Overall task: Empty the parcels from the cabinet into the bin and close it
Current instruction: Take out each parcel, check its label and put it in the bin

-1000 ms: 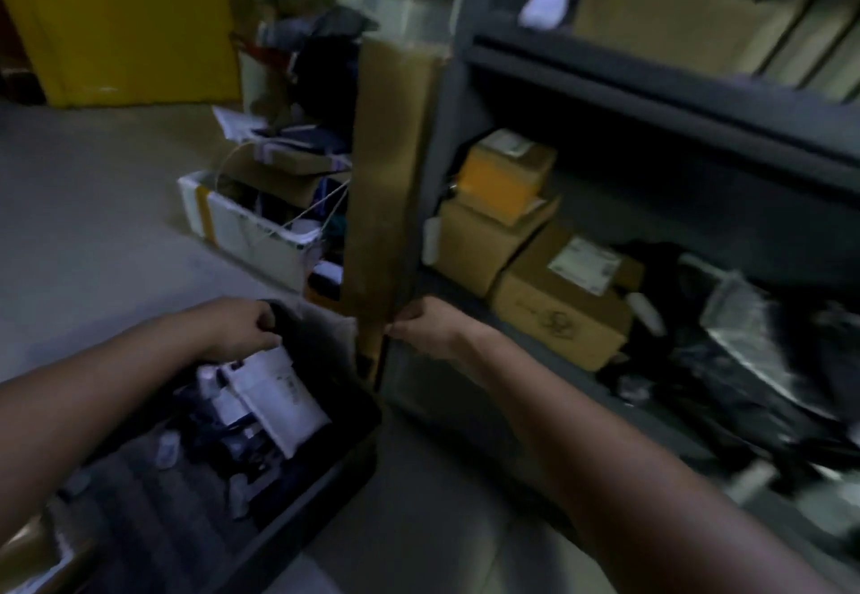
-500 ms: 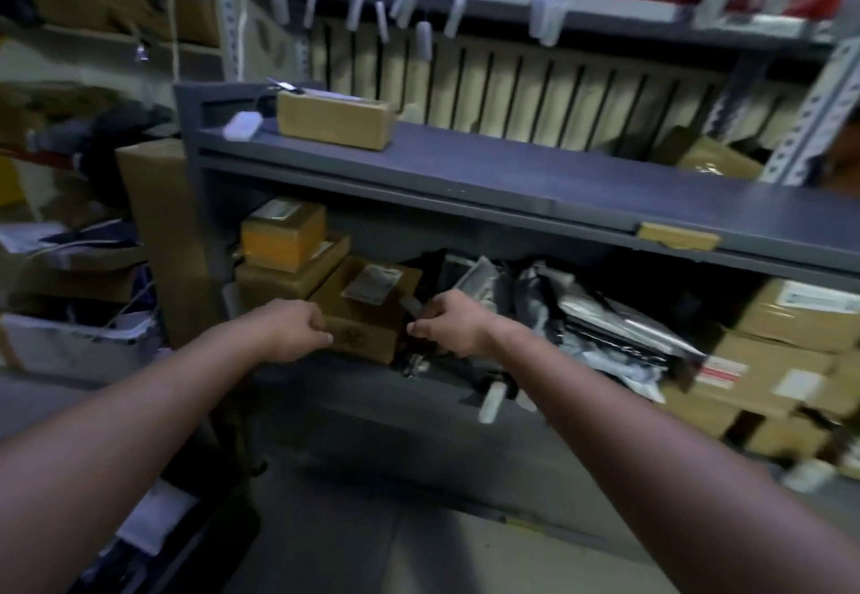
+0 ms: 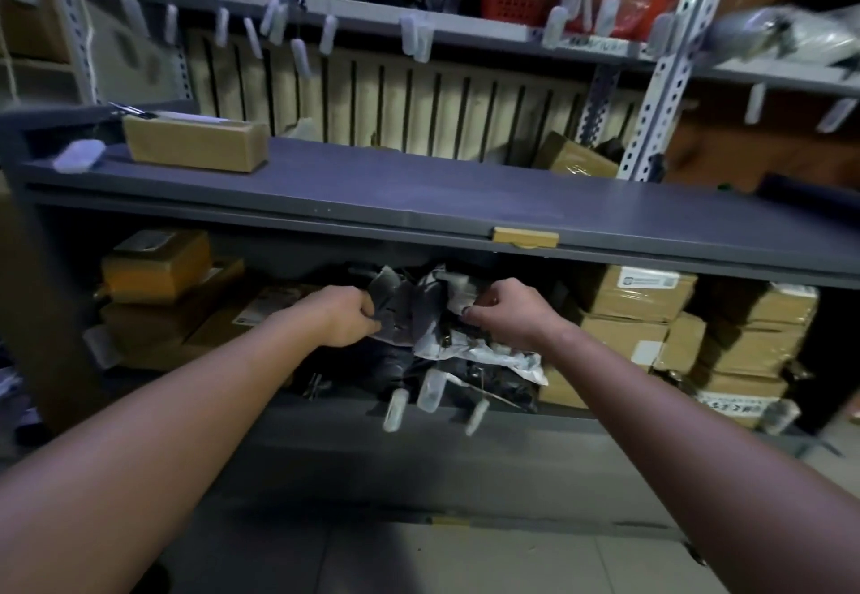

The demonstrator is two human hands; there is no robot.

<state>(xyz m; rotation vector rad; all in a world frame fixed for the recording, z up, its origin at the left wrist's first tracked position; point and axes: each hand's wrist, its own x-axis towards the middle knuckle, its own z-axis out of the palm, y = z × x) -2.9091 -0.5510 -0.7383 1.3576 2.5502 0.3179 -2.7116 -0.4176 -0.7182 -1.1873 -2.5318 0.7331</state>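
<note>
Inside cabinet [image 3: 419, 195]: L hand [image 3: 344, 319], R hand [image 3: 512, 314] grip 2 parcels [image 3: 401, 314] (1 each).

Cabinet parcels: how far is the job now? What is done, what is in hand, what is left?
Done: nothing can be confirmed; the bin is out of view. In hand: the left hand grips a grey bag parcel and the right hand a white bag parcel inside the cabinet. Left: these bags, the cardboard boxes on both sides, then closing it.
</note>
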